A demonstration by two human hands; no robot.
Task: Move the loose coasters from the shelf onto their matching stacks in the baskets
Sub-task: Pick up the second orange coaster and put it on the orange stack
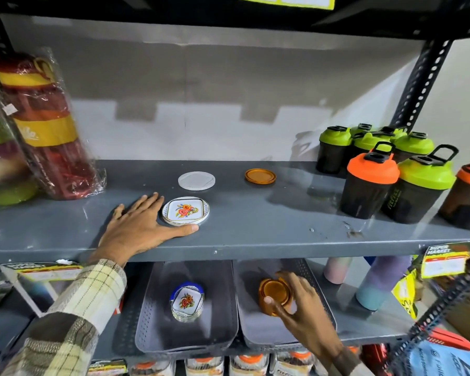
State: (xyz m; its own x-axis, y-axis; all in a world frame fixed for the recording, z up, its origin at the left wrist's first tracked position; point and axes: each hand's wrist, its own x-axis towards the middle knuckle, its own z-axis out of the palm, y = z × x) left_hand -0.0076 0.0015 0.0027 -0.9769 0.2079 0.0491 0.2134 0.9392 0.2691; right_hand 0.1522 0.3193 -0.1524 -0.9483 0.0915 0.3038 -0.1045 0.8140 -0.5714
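Note:
A white floral coaster lies on the grey shelf. My left hand rests flat beside it, thumb and fingers cupping its left and front edge. Farther back lie a plain white coaster and an orange coaster. On the shelf below, the left grey basket holds a stack of floral coasters. In the right grey basket, my right hand grips the orange coaster stack.
Wrapped stacks of coloured containers stand at the shelf's left end. Shaker bottles with green and orange lids crowd the right end. Pastel bottles stand right of the baskets, and price tags hang from the shelf edge.

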